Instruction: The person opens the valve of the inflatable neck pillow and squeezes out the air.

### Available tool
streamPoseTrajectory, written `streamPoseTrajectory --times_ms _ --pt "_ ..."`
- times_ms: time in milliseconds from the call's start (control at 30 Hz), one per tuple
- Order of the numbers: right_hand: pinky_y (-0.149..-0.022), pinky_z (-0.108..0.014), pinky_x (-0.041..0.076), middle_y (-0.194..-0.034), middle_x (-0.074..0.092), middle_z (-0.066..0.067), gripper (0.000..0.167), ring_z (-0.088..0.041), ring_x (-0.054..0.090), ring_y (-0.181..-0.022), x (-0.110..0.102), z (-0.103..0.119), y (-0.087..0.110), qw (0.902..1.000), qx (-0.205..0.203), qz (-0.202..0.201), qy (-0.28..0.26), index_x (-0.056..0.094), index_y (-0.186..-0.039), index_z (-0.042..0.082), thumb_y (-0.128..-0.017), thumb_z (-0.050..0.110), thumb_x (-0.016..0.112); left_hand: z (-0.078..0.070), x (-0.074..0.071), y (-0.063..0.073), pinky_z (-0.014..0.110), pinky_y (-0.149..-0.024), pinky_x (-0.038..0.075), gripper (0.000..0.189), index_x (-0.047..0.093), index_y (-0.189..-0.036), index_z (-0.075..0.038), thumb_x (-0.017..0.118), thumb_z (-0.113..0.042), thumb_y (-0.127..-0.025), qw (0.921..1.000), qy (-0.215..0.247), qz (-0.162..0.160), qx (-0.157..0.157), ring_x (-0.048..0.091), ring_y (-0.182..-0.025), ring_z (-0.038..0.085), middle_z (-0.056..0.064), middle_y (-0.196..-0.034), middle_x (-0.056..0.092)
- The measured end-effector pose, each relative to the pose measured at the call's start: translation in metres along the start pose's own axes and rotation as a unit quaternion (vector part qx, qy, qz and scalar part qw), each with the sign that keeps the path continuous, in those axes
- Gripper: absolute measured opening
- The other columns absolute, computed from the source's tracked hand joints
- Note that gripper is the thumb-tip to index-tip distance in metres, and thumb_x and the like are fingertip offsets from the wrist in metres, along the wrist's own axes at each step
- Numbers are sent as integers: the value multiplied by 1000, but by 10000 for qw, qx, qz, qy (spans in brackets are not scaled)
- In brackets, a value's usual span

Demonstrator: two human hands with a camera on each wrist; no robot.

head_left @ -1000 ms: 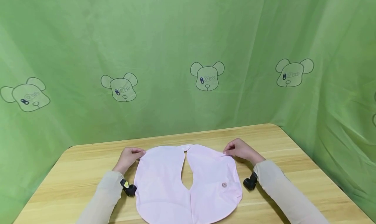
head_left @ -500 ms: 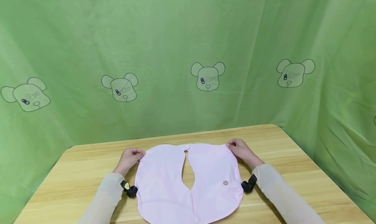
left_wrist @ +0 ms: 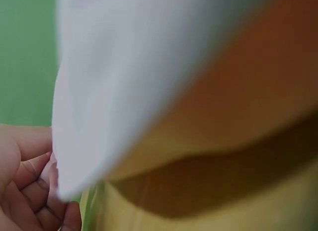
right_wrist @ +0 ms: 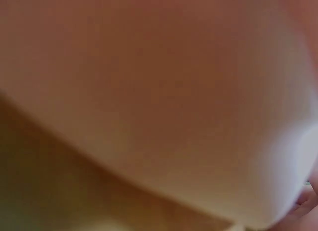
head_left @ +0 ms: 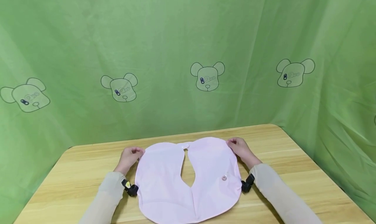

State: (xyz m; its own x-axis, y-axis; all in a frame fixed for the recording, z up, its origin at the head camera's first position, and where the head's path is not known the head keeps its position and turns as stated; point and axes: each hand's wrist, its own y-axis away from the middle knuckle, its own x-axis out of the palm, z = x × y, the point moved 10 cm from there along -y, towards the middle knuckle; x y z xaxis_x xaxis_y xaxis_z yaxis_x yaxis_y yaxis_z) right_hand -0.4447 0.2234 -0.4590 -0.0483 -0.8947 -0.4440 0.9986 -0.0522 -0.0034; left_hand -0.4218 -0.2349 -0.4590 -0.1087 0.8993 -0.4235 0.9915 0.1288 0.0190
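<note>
A flat, pale pink inflatable neck pillow (head_left: 164, 178) spreads over the table in the head view. It has a teardrop opening in the middle, and a white fastener (head_left: 183, 146) joins its two ends at the far side. A small round valve (head_left: 224, 178) shows on its right half. My left hand (head_left: 128, 158) pinches the upper left edge between thumb and fingers. At the upper right edge, my right hand (head_left: 241, 151) pinches it too. Blurred pillow material fills much of both wrist views, and the right hand's fingers (right_wrist: 305, 203) barely show there.
The wooden table (head_left: 76, 171) has rounded far corners. A green curtain (head_left: 164, 38) printed with bear heads hangs behind it and along the sides. Each wrist carries a small black camera (head_left: 133, 189), near the pillow's sides.
My right hand has shifted from the folded upper right edge to a firmer pinch slightly farther right. The pillow's upper right part has risen and smoothed out. The left hand has hardly moved.
</note>
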Motion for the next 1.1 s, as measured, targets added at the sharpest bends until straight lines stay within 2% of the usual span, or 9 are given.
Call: streamPoseTrajectory --times_ms 233,367,467,567,633,867,1100 --pt "-68 -22 44 -98 61 -20 24 -20 53 -84 -3 3 -3 9999 -84 -122 -32 59 -102 -13 -94 10 55 -3 -3 -4 23 -63 47 20 67 -97 5 65 -11 -87 9999 68 68 122 56 -69 11 3 -80 66" --pt "-68 -23 46 -98 63 -19 28 -16 53 -80 -4 2 -3 9996 -204 152 105 60 -106 -13 -94 12 55 -2 -3 -2 25 -71 48 25 67 -103 4 66 -16 -87 9995 55 254 151 60 -75 13 7 -88 69" --pt "-67 -25 48 -95 64 -16 32 -14 55 -78 -6 0 1 9987 -233 445 66 59 -110 -13 -95 15 54 -2 -7 3 31 -82 47 30 66 -110 1 66 -20 -88 9992 -90 358 161 62 -88 18 12 -102 69" --pt "-69 -26 49 -95 65 -14 37 -15 57 -80 -11 -1 8 9978 -196 628 38 57 -113 -14 -96 19 55 -5 -12 12 39 -93 44 35 63 -116 1 64 -21 -90 9984 -280 418 243 59 -104 25 16 -115 65" --pt "-69 -26 50 -95 66 -15 38 -15 58 -80 -14 -1 13 9974 -196 689 36 56 -114 -13 -96 20 55 -7 -18 19 41 -95 43 35 62 -118 2 63 -20 -90 9982 -385 364 285 57 -107 27 17 -117 64" --pt "-58 -24 47 -95 65 -14 39 -16 55 -75 -24 2 39 9967 -140 788 95 57 -115 -12 -94 21 58 -9 -31 47 27 -85 46 38 61 -120 2 64 -22 -90 9984 -404 289 274 60 -96 17 13 -108 67" --pt "-58 -27 48 -88 64 -11 38 -16 54 -72 -28 3 65 9946 -212 968 299 60 -111 -10 -93 24 60 -7 -40 74 24 -85 44 43 60 -121 1 66 -27 -88 9993 -228 250 154 59 -94 11 11 -109 68"
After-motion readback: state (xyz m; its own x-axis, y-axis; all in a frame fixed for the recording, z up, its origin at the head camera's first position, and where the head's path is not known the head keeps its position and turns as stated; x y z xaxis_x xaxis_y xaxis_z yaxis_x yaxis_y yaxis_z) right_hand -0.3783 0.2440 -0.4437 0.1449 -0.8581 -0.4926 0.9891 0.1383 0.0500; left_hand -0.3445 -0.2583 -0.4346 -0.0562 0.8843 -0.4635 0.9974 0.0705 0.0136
